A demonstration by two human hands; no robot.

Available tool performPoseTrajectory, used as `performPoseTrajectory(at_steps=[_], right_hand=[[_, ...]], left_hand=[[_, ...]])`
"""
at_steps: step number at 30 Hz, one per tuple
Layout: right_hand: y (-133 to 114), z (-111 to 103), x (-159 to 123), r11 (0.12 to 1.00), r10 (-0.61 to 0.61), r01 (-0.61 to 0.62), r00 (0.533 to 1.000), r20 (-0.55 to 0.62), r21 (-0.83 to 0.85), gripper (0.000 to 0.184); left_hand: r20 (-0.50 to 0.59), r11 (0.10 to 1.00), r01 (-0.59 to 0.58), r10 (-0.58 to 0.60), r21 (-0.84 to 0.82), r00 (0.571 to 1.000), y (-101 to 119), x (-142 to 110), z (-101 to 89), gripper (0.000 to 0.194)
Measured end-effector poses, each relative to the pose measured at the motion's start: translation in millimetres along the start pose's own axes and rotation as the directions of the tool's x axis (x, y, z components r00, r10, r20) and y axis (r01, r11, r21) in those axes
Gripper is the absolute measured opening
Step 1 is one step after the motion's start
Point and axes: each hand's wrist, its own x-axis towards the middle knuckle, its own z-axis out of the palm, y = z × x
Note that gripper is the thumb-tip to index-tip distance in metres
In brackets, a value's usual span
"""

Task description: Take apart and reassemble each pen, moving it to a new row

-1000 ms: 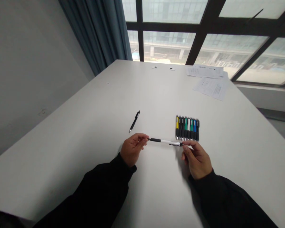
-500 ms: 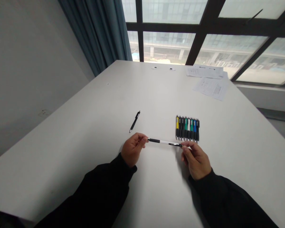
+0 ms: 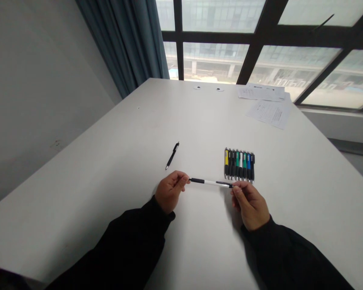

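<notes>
A white pen with black ends [image 3: 211, 182] is held level just above the white table [image 3: 109, 169]. My left hand [image 3: 170, 191] pinches its left tip, fingers closed. My right hand [image 3: 250, 203] pinches its right, clip end, fingers closed too. Just behind the pen lies a neat row of several pens [image 3: 239, 164] with yellow, green, white and blue barrels, side by side. A single black pen [image 3: 172, 155] lies alone further left on the table.
Printed paper sheets [image 3: 270, 110] lie at the table's far right, near the window. Two small round discs [image 3: 207, 88] sit at the far edge. A blue curtain [image 3: 130, 44] hangs at the back left beside a grey wall.
Both hands and the white pen have stayed nearly still; only the view has shifted slightly.
</notes>
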Motion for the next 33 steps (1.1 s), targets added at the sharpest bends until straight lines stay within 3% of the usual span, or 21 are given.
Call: performPoseTrajectory(at_steps=[33], right_hand=[[2.1,-7.8,0.4,0.973,-0.030,0.045,0.997,0.070,-0.228,0.039]], left_hand=[[0.009,0.996,-0.013,0.013,0.089,1.000,-7.0,-0.4,-0.4,0.035]])
